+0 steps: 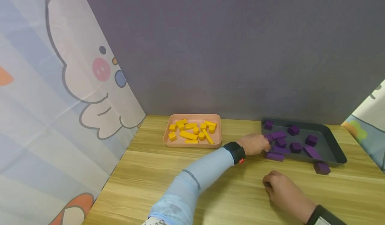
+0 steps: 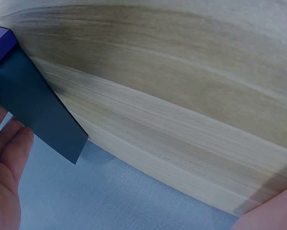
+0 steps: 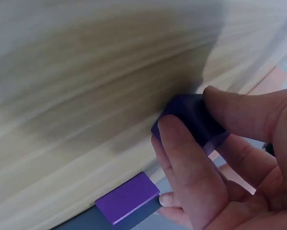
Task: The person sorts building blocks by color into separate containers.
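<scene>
My left hand [image 1: 253,144] is at the left end of a dark tray [image 1: 332,144], fingers reaching over its rim among purple blocks. The left wrist view shows its curled fingers [image 2: 16,148] beside the tray wall [image 2: 47,115]; I cannot tell whether they hold anything, as the fingertips are partly hidden. A long purple block [image 1: 274,156] lies against the tray's front, just by that hand. Over the table in front of the tray, my right hand [image 1: 285,193] pinches a dark purple block [image 3: 194,117] between thumb and fingers.
Several purple blocks of different shapes lie in the dark tray. Another purple block [image 1: 322,168] sits outside its front right side. A pink tray [image 1: 192,145] of yellow blocks stands to the left. Behind the wooden table [image 1: 156,178] rises a grey panel [image 1: 234,51].
</scene>
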Demonstrator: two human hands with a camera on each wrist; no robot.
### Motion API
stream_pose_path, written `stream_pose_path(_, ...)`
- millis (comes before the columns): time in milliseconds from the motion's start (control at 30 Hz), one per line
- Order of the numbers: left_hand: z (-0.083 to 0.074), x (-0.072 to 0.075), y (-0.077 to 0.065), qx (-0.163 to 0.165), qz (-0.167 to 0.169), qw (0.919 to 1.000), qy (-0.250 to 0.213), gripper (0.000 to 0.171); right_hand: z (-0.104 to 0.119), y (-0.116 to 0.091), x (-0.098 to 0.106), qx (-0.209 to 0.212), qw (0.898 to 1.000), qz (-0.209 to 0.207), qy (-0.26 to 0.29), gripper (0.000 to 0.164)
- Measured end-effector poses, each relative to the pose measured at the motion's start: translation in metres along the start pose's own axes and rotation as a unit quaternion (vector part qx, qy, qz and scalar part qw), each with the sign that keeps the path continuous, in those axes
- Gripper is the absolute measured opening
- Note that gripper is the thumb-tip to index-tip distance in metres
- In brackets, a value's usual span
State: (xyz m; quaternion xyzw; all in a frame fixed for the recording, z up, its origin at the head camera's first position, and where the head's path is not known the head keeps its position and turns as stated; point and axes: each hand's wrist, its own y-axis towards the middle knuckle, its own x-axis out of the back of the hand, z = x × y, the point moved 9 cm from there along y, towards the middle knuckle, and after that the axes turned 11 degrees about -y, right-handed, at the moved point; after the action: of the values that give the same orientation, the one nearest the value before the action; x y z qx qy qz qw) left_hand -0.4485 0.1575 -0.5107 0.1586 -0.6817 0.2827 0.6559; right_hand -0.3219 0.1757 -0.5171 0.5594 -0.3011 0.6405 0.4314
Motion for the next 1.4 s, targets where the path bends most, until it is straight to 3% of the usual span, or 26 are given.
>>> stream_pose_path(167, 0.004, 0.001, -0.001, 0.002, -0.003, 1.0, 0.002, 0.024, -0.009, 0.011, 0.019, 0.004, 1.0, -0.012, 0.013, 0.011)
stream_pose_path(367, 0.009, 0.001, -0.001, 0.007, -0.011, 0.9999, 0.004, 0.023, -0.03, 0.031, 0.073, -0.007, 0.995, -0.096, -0.027, 0.012)
stream_pose_path(567, 0.008, -0.003, 0.001, -0.011, -0.01, 0.9995, 0.029, 0.023, -0.068, 0.057, 0.123, -0.045, 0.983, -0.171, -0.045, 0.021)
stream_pose_path(700, 0.006, -0.006, 0.002, -0.018, -0.008, 0.9995, 0.026, 0.025, -0.102, 0.076, 0.14, -0.08, 0.973, -0.213, -0.035, 0.028)
stream_pose_path(833, 0.007, -0.007, 0.001, -0.012, -0.006, 0.9998, 0.012, 0.026, -0.128, 0.096, 0.135, -0.102, 0.968, -0.226, -0.025, 0.03)
stream_pose_path(1100, 0.006, -0.004, 0.001, 0.0, 0.0, 0.9999, 0.011, 0.023, -0.156, 0.133, 0.102, -0.118, 0.974, -0.192, -0.007, 0.029)
stream_pose_path(1400, 0.004, -0.006, 0.004, -0.001, 0.003, 0.9998, 0.022, 0.022, -0.171, 0.149, 0.073, -0.132, 0.98, -0.147, -0.004, 0.031)
